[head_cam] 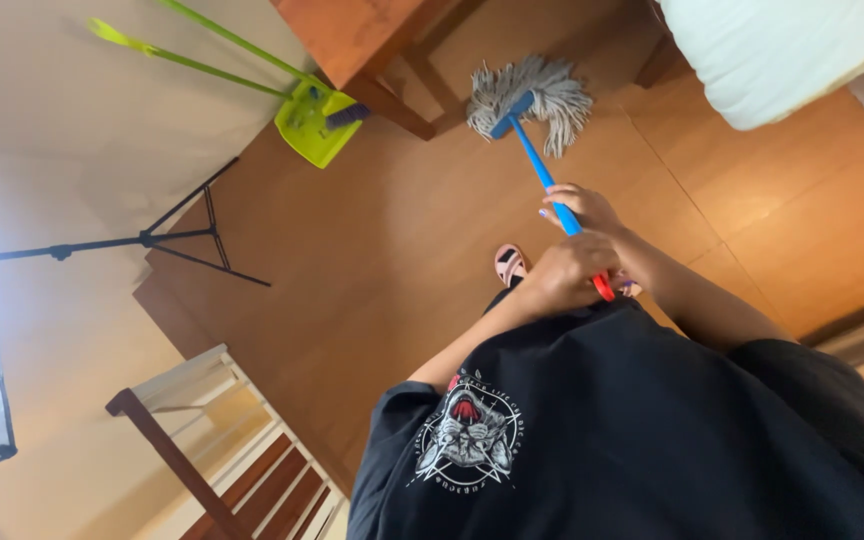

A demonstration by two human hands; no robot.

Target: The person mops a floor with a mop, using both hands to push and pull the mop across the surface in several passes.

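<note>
- We see both hands on a mop; its grey string head (532, 100) lies flat on the floor (372, 250) at upper centre, just beside a desk leg (397, 105).
- The blue handle (539, 165) runs from the head down and right toward the body, ending in a red cap (603, 289).
- The left hand (564, 270) is wrapped shut around the top of the handle, just above the cap.
- The right hand (582, 207) sits further down the shaft, its fingers curled loosely round it; we cannot tell how firm that grip is.
- We judge the step in hand to be a mopping stroke at full reach, the head far out from the body.
- In our judgement a further stroke calls for both hands to stay closed on the handle and for the head to be steered past the desk leg, not into it.
- A foot in a pink sandal (510, 264) stands on the floor just left of the hands, close to the line of the handle.
- A green dustpan (314, 122) with long green handles rests at upper left, beside the wooden desk (352, 30); it bounds the sweep on that side.
- A black tripod (152, 240) spreads its legs at centre left, well apart from the mop.
- A white cushion (782, 50) fills the upper right corner; a wooden rail (182, 460) crosses the lower left.
</note>
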